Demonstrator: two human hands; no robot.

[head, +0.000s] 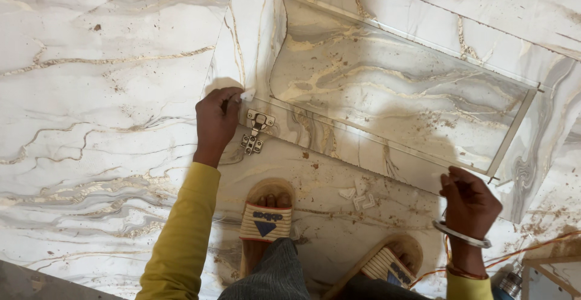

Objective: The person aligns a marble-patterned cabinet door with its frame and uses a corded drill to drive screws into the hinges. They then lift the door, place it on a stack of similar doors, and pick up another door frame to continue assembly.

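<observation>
Seen from the head camera, the person stands over a marble-patterned floor [91, 124] in woven sandals [266, 218]. The left hand [216, 118], at about ten o'clock from the sandals, has its fingers pinched on a small white wedge [247, 95] at the corner of a marble-look panel [387, 94]. A metal hinge [256, 132] lies just beside that hand, at its four o'clock. The right hand [469, 203], at three o'clock, is curled shut near the panel's lower edge; what it grasps I cannot tell. Small white spacers [358, 198] lie between the hands.

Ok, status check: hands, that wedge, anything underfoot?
Left hand pinching white wedge at the tile panel corner. Right hand closed at panel's lower edge. Metal hinge and loose spacers by the feet.
</observation>
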